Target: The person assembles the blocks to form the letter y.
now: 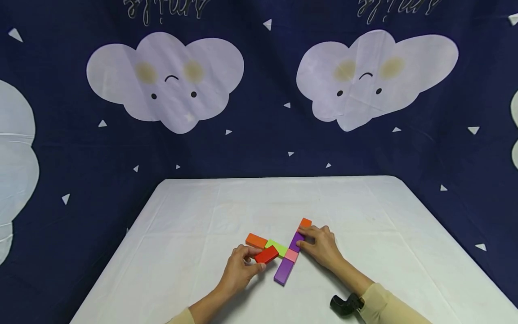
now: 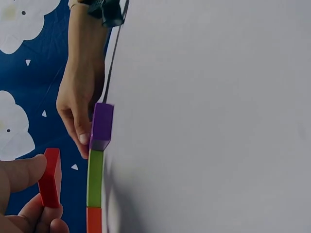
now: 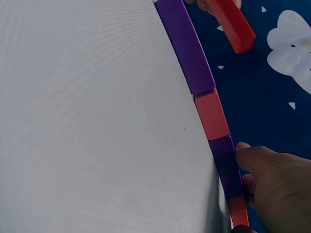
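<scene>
My left hand (image 1: pixel 236 270) pinches a red rectangular block (image 1: pixel 266 255) between thumb and fingers, tilted above the left side of a flat block figure. In the left wrist view the red block (image 2: pixel 50 178) is held by its narrow sides. My right hand (image 1: pixel 322 245) has its thumb against the side of a dark purple block (image 1: pixel 296 242), with a fingertip near that block's far end, beside an orange block (image 1: pixel 306 222). Below it in the same row come a pink block (image 1: pixel 291 255) and a lighter purple block (image 1: pixel 284 271). A lime green block (image 1: pixel 276 248) branches left, ending at another orange block (image 1: pixel 256 240).
A white cloth-covered table (image 1: pixel 186 216) carries the blocks. Behind it hangs a dark blue curtain (image 1: pixel 267 153) printed with clouds and small triangles. A black device (image 1: pixel 346 305) is worn at my right wrist, beside the beige sleeve (image 1: pixel 388 306).
</scene>
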The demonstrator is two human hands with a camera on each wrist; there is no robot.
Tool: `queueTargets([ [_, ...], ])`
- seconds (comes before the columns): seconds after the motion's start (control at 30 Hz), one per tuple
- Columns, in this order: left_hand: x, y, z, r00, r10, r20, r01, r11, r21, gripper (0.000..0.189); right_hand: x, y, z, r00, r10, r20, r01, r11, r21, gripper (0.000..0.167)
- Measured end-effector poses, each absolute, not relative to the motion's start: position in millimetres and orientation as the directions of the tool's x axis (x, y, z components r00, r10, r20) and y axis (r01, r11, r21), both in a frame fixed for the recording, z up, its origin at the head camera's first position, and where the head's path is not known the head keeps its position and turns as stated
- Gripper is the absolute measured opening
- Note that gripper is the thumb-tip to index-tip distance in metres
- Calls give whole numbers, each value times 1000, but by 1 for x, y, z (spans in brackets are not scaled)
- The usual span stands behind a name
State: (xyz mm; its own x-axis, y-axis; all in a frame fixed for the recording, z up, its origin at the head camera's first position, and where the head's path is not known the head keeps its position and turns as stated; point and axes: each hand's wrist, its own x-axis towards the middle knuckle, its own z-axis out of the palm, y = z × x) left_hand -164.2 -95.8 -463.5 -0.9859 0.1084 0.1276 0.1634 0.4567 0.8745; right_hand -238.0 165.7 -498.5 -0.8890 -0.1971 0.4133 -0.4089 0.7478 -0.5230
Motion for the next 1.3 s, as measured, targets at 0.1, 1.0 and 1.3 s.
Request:
queueTargets([
  [0.1, -156, -99, -466, -989, 110, 98, 138, 459, 878, 33, -238, 166, -499, -891, -194, 410, -404, 750, -523, 37],
  [1.0, -109, -108, -481, -979, 202, 4, 95, 442, 892, 35, -238, 166, -501, -892, -195, 409, -405, 747, -527, 38],
  [1.3, -106, -105, -486, -981, 191, 44, 142, 533, 834, 33, -239, 166, -498, -887, -194, 418, -411, 745, -525, 38],
])
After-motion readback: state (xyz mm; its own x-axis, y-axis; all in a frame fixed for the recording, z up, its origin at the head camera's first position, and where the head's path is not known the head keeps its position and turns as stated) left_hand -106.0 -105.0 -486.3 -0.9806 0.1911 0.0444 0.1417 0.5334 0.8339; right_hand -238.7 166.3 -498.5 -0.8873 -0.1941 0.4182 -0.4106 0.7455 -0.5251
